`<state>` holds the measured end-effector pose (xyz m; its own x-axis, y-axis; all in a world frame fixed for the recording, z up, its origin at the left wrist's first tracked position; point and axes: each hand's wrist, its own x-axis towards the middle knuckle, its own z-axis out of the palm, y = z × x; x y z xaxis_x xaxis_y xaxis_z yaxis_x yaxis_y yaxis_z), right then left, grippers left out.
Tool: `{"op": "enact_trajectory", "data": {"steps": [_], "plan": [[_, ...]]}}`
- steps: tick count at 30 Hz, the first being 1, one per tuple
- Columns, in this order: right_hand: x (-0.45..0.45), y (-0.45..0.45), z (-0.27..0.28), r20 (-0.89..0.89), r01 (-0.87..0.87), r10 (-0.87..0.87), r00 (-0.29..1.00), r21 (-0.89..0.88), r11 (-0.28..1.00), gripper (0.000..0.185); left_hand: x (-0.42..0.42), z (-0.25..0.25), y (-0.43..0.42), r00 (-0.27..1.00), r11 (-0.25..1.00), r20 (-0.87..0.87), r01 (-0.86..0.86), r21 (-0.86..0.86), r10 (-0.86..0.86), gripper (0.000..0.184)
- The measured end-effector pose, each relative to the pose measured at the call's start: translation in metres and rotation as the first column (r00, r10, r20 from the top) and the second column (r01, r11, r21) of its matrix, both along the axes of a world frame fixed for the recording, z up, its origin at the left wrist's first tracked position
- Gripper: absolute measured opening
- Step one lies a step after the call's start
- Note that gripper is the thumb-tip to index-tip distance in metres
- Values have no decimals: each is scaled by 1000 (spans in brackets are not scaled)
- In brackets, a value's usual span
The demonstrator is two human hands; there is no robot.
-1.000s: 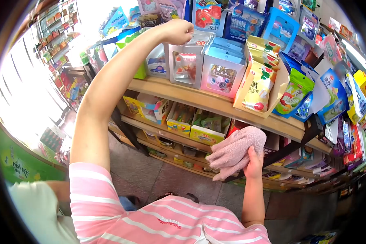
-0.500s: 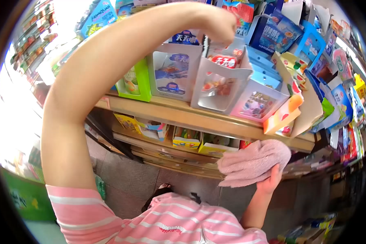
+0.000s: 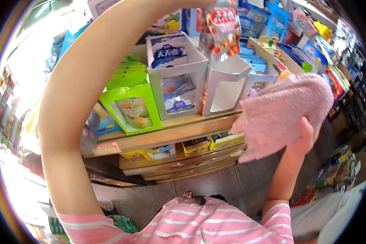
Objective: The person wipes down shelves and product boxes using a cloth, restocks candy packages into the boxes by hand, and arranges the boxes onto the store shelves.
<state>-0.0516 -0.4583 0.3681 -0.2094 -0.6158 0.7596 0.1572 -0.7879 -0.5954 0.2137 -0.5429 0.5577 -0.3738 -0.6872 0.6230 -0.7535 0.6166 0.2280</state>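
Note:
My left hand (image 3: 205, 3) is at the top edge, mostly cut off by the frame. Red-and-clear candy packets (image 3: 223, 24) hang from it, above a white display box (image 3: 227, 97) whose front window now looks blank. In my right hand (image 3: 307, 138) a pink cloth (image 3: 284, 110) is bunched, its loose end draping left in front of the shelf. Left of the white box stand a grey-white box (image 3: 179, 91) of blue packets and a green box (image 3: 134, 107) of green packets.
A wooden shelf (image 3: 179, 129) carries the boxes; a lower shelf holds yellow cartons (image 3: 197, 146). Blue bags (image 3: 252, 20) and other packages crowd the right. Someone's light clothing (image 3: 329, 215) shows at lower right, near piled goods (image 3: 337, 166).
My left hand has lifted the candy packets up out of the white box. The cloth in my right hand has moved up and right. The view has shifted left.

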Motion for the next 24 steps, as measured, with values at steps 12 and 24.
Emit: {"op": "enact_trajectory", "data": {"steps": [12, 24], "plan": [[32, 3, -26, 73, -118, 116, 991, 27, 993, 64, 12, -13, 7, 978, 980, -176, 79, -181, -111, 20], [-34, 6, 8, 224, -249, 230, 947, 60, 967, 47, -3, -32, 4, 954, 989, 300, -42, 140, -3, 28]]}}
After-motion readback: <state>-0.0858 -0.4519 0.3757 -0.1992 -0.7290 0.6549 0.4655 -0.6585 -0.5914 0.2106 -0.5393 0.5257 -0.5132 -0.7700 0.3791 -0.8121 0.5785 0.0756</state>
